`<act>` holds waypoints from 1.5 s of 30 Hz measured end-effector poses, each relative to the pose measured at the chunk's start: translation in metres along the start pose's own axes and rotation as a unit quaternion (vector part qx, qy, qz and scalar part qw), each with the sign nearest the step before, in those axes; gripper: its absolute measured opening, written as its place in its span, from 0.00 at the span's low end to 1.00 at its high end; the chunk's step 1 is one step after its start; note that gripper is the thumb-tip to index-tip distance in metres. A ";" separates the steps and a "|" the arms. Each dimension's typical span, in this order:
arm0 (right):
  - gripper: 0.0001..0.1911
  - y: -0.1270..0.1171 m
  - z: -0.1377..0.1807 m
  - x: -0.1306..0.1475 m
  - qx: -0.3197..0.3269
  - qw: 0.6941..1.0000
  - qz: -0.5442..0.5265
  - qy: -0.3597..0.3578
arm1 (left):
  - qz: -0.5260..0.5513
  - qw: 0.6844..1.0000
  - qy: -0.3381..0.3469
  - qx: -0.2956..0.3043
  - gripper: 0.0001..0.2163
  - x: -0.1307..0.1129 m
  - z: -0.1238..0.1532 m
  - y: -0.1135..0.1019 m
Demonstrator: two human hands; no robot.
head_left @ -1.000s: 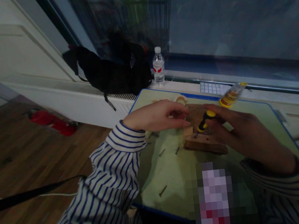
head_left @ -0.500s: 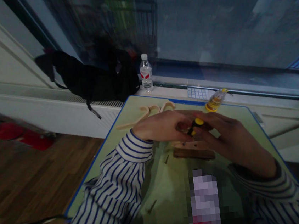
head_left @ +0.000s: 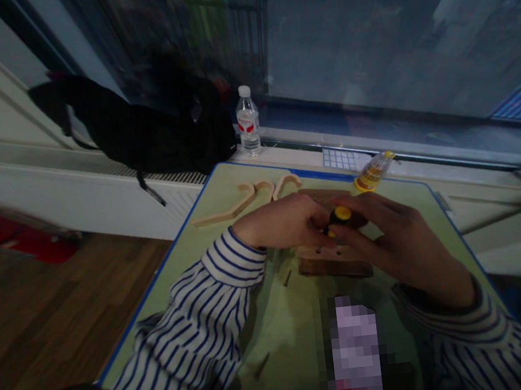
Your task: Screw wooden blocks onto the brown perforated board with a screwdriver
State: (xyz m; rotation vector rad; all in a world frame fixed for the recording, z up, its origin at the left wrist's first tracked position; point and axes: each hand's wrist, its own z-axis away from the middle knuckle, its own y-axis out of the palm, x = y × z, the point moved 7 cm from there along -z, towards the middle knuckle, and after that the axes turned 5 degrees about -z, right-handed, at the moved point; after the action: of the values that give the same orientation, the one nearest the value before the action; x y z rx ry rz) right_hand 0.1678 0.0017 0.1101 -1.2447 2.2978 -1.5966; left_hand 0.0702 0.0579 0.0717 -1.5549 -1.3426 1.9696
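My right hand (head_left: 401,248) is closed around a screwdriver with a yellow and black handle (head_left: 338,216), held upright over a wooden block (head_left: 335,263) with holes in its top. My left hand (head_left: 282,224) reaches in from the left, fingers pinched together at the screwdriver's lower end above the block; what they pinch is hidden. Both sleeves are striped blue and white. Loose screws (head_left: 286,277) lie on the green table (head_left: 282,317) beside the block.
Curved wooden pieces (head_left: 242,202) lie at the table's far left. A glue bottle (head_left: 371,175) leans at the far edge. A water bottle (head_left: 248,120) and a black bag (head_left: 142,130) sit on the window ledge. A blurred patch (head_left: 356,352) covers the near edge.
The view has swung left and up, bringing the curved wooden pieces into sight. My left hand has closed in on the screwdriver tip; my right hand keeps its grip.
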 end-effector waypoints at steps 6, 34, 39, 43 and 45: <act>0.21 -0.003 0.000 0.005 -0.013 1.000 -0.012 -0.020 | 0.007 1.000 -0.007 -0.001 0.07 -0.001 0.001 0.000; 0.16 -0.002 0.001 0.006 -0.024 0.999 -0.027 -0.013 | 0.041 0.999 0.001 0.007 0.07 0.001 0.005 -0.002; 0.17 0.000 0.002 0.007 -0.007 0.999 -0.035 -0.015 | 0.055 0.998 0.008 0.003 0.06 0.001 0.005 -0.003; 0.13 0.000 0.000 0.007 -0.015 0.999 -0.038 -0.021 | 0.024 1.000 -0.016 -0.007 0.05 0.005 0.005 -0.004; 0.14 -0.001 -0.001 0.006 -0.021 0.999 -0.032 -0.020 | 0.014 1.000 -0.019 -0.009 0.05 0.006 0.005 -0.004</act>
State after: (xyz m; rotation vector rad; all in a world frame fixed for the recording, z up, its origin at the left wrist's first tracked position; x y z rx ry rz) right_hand 0.1638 -0.0018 0.1131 -1.3588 2.3009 -1.5366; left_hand 0.0630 0.0616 0.0713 -1.5595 -1.3653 2.0187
